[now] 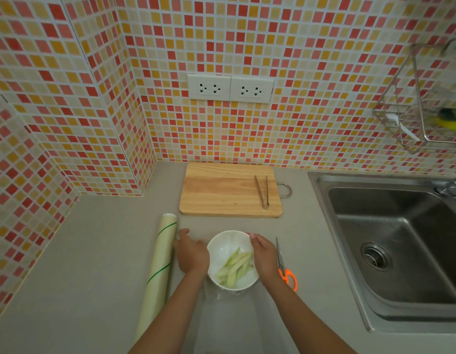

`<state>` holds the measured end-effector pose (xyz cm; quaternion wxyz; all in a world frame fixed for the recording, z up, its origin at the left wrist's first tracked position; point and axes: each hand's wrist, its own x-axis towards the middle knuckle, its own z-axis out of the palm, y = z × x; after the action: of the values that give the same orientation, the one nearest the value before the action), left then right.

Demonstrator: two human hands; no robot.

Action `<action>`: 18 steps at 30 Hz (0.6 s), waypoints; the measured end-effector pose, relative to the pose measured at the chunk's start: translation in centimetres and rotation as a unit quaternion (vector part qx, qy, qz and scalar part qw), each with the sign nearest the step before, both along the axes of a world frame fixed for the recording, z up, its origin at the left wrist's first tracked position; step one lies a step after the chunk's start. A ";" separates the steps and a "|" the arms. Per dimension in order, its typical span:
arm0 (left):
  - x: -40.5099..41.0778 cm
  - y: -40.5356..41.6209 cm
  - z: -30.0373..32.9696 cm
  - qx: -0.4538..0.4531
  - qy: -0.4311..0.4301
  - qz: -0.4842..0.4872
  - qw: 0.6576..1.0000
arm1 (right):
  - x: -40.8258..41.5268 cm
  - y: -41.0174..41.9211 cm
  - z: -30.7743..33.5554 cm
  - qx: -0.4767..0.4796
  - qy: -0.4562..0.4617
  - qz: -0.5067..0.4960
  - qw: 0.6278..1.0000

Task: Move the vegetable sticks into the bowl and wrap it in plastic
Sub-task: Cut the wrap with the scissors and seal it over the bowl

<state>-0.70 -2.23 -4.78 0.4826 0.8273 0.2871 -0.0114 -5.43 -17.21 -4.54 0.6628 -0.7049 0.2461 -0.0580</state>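
A white bowl [228, 240] stands on the grey counter near the front edge, with several pale green vegetable sticks [234, 267] lying in it. Crinkled clear plastic film [214, 293] shows under the bowl's near side and spreads toward me. My left hand [192, 254] lies palm down on the counter just left of the bowl, fingers spread. My right hand [264, 256] cups the bowl's right side, its fingers curled at the rim. The roll of plastic wrap [159, 267] lies lengthwise to the left of my left hand.
Orange-handled scissors [285, 270] lie right of the bowl. Behind it, a wooden cutting board [221, 192] carries metal tongs [262, 192]. A steel sink [400, 238] fills the right side. Tiled walls close the back and left, and a wire rack [421, 118] hangs at upper right.
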 end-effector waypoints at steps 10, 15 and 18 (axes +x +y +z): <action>-1.8 1.2 -0.8 0.060 -0.232 -0.013 0.971 | 0.0 0.0 -0.2 0.009 0.000 -0.004 1.000; -2.3 1.3 0.3 -0.003 -0.275 -0.034 0.961 | 0.1 0.1 0.1 0.014 0.002 -0.002 1.000; -3.2 0.1 0.7 -0.059 -0.258 -0.153 0.952 | 0.1 0.1 0.0 0.014 0.004 0.000 1.000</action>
<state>-3.87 -2.17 -4.07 0.5805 0.8062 0.0217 0.1118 -5.31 -17.14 -4.52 0.6720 -0.6955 0.2491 -0.0518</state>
